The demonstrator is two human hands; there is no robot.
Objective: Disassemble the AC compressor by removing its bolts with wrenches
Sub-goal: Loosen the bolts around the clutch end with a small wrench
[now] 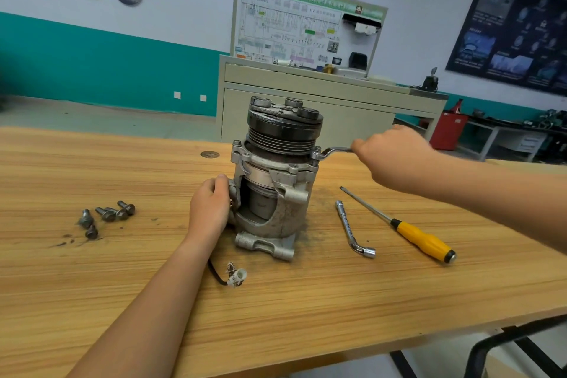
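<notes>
The AC compressor (276, 181) stands upright on the wooden table (306, 301), its black pulley on top. My left hand (210, 209) grips the lower left side of its housing. My right hand (395, 156) holds the handle of an offset ring wrench (333, 151). The wrench's ring sits over a bolt (316, 152) on the right of the upper flange. Two more flange bolts show, one at the left (237, 143) and one at the front (293, 168). Several removed bolts (106, 218) lie loose at the left.
An L-shaped socket wrench (352, 228) and a yellow-handled screwdriver (414, 233) lie to the right of the compressor. The compressor's wire and white plug (234, 278) trail in front. Grey grit surrounds the base. A cabinet with a display board (306, 86) stands behind the table.
</notes>
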